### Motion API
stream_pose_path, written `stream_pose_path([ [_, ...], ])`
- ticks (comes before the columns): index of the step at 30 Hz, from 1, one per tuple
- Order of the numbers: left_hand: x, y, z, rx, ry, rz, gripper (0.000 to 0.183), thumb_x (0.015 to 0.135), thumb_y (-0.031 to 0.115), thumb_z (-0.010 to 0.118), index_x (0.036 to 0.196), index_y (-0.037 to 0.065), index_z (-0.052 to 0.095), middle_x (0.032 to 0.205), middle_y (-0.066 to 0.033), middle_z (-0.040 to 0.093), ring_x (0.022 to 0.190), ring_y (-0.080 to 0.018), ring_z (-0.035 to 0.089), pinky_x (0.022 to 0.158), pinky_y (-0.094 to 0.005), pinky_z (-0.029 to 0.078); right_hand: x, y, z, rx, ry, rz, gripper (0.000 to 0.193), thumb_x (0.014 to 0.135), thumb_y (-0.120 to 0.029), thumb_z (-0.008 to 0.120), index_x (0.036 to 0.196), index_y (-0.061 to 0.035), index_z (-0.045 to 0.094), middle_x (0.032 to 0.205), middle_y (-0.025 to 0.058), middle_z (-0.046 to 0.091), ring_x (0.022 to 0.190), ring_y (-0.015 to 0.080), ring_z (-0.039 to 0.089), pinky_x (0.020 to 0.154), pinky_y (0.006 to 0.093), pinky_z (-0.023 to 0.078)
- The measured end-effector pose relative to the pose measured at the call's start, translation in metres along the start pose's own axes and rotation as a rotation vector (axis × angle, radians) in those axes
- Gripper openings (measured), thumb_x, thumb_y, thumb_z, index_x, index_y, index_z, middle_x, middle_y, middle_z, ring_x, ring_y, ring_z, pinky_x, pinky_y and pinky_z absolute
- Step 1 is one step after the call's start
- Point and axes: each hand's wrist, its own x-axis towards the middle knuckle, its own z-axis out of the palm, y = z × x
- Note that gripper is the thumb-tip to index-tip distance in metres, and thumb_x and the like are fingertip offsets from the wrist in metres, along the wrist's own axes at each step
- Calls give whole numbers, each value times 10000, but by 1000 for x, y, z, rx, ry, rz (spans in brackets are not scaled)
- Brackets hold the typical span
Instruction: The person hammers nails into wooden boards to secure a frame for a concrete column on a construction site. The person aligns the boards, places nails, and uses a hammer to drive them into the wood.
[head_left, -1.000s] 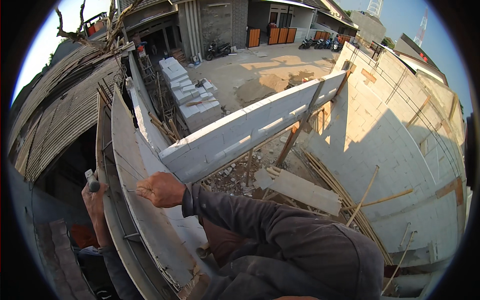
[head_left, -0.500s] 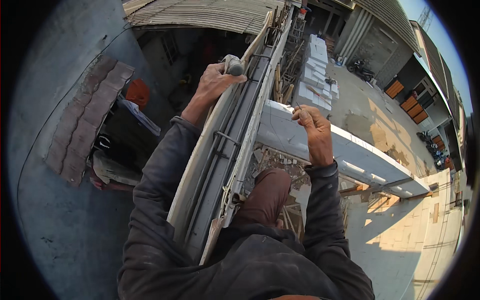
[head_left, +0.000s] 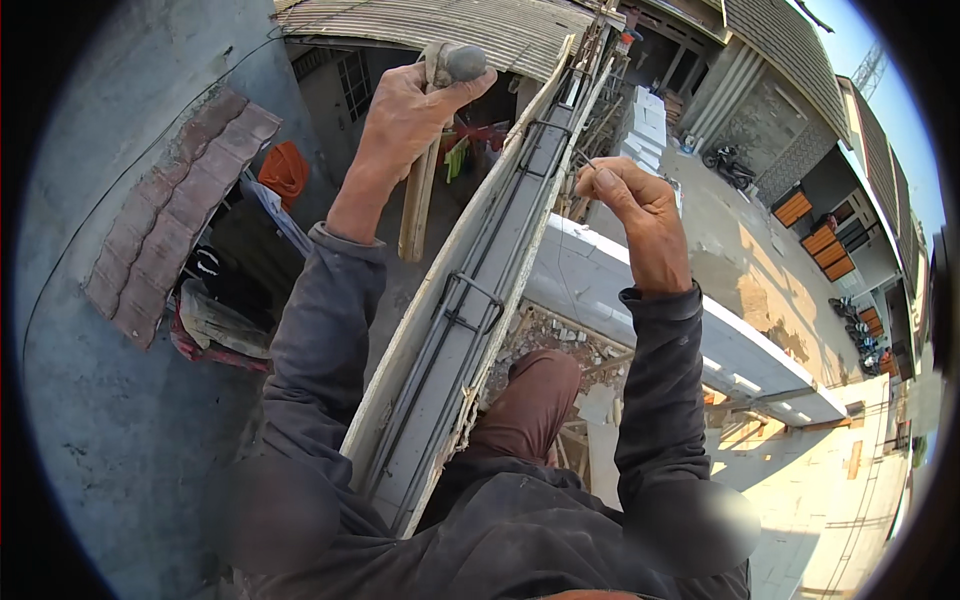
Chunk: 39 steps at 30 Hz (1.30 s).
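Note:
My left hand [head_left: 405,115] is closed round a hammer, gripping it close to its rounded grey head [head_left: 460,64]. Its wooden handle [head_left: 417,205] hangs below the fist, left of the formwork. With fingers pinched, my right hand [head_left: 635,205] holds a thin dark nail [head_left: 586,158], close to the right-hand form board [head_left: 522,262]. Between that board and the left form board [head_left: 440,275] runs a long trough holding steel rebar with bent stirrups [head_left: 475,290]. My bent knee [head_left: 530,400] is right of the trough.
A white block wall [head_left: 690,320] runs off to the right, with a thin wire beside it. Stacked white blocks [head_left: 642,130] stand beyond. Left and below are a small tiled canopy [head_left: 180,215] and hung clothes [head_left: 285,175]. A corrugated roof [head_left: 430,25] lies ahead; rubble [head_left: 560,335] lies below.
My left hand has lifted the hammer up and left, away from the left form board, so its handle now shows. My right hand has risen with the nail toward the right board's upper edge.

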Motion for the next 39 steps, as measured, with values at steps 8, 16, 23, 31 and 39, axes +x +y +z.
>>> stream_pose_path([
  [8,0,164,7,-579,-82,147,565,935,534,750,989,-25,689,767,11,578,667,-74,574,605,-179,465,57,-55,39,-66,-226,-613,307,1053,-312,618,1008,-57,782,988,72,735,952,183,644,887,334,529],
  [16,-18,160,50,-732,-151,207,511,953,491,745,1005,-9,657,844,-19,609,674,-79,605,572,-210,528,19,-81,19,85,-326,-639,277,1055,-306,636,1006,-60,753,948,7,642,1074,171,487,893,344,440],
  [23,-33,128,91,-635,-185,-38,336,993,383,723,1044,53,684,891,-40,678,674,-110,656,596,-252,543,-21,-44,11,120,8,-406,239,1022,-290,681,1038,-69,771,1088,63,641,1184,211,486,1030,398,406],
  [31,-5,83,62,-728,-206,-68,331,1046,374,630,805,149,604,645,42,530,527,-73,480,450,-239,357,-51,10,-21,203,403,-154,309,1101,-264,528,1045,-32,723,974,73,707,906,157,641,815,318,532],
  [39,6,108,-30,-805,-78,-11,393,1032,337,632,682,207,507,582,40,449,479,-79,457,409,-221,401,-52,41,-15,466,379,99,204,1080,-129,450,1191,-23,584,954,95,685,816,170,656,705,300,525],
])
